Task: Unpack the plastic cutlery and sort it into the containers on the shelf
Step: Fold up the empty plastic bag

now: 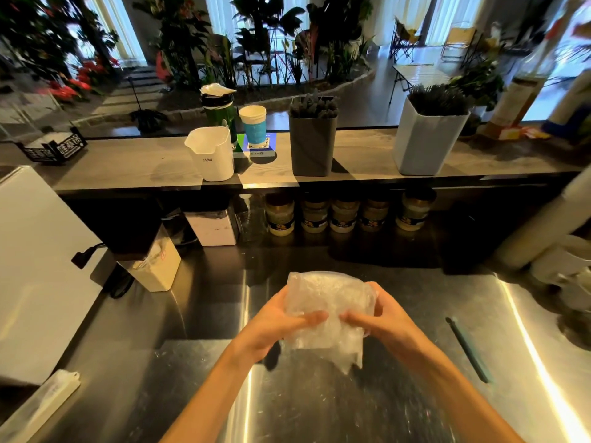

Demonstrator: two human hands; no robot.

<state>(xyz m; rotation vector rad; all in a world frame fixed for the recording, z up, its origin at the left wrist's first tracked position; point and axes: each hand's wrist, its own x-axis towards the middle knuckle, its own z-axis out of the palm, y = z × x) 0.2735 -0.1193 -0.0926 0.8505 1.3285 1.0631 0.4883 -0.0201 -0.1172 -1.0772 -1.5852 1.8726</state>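
Hands meet over the shiny metal counter (319, 404), and both hold one clear plastic bag (329, 314). The left hand (281, 318) curls round the bag's left side, with its thumb laid across the front. The right hand (374, 318) curls round the right side, and its thumb nearly meets the other thumb in the middle. So the bag sits between the two palms, lifted up off the counter.

The bag looks thin, soft and crinkly. It is probably light, and it may be slippery. What is inside is too blurry to tell. If cutlery is in there, it would be stiff and could poke through the soft plastic. I think a good place to hold is near the top edge, above the thumbs, so the hands can pull the bag open.

Far beyond the grip, up on the shelf (134, 167), stand a white container (212, 155), a dark grey container (312, 142) and a pale container (428, 139). To the right of the hands lies a thin dark stick (468, 350).
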